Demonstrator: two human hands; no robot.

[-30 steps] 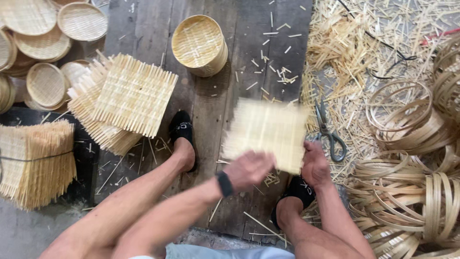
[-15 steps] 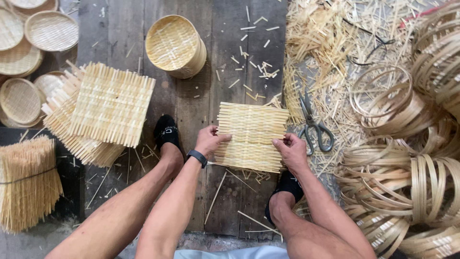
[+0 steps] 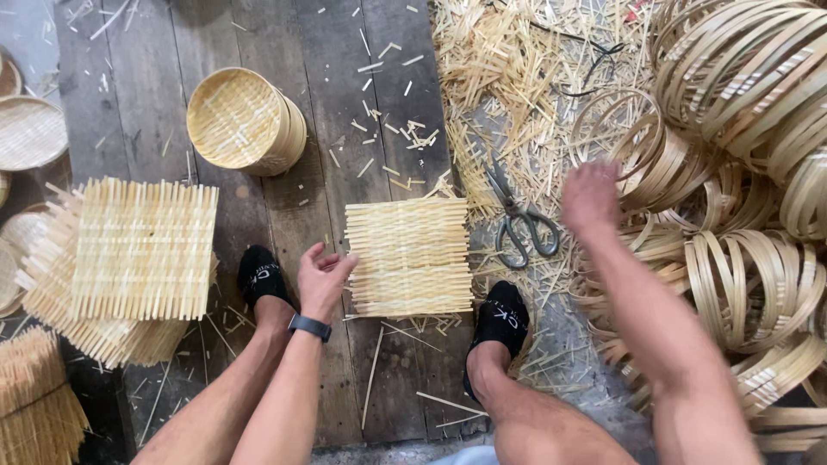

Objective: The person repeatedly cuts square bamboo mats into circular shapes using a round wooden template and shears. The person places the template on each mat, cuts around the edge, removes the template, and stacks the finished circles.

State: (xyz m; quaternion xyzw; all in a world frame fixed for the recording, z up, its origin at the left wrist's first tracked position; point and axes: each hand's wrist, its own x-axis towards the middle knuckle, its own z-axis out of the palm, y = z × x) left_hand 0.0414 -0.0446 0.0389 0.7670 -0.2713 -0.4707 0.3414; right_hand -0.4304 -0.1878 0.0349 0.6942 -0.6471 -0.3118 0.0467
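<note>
Left hand (image 3: 323, 280), fingers spread, touches the woven mat (image 3: 410, 257); right hand (image 3: 591, 196) (fingers unclear) reaches bamboo hoops (image 3: 655, 159).

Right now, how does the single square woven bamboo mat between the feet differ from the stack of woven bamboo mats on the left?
The single square woven bamboo mat lies alone and flat on the planks; the stack of woven bamboo mats holds several, fanned askew. The left hand touches the single mat's edge; no hand touches the stack. Both are pale, woven strips with loose ends.
</note>
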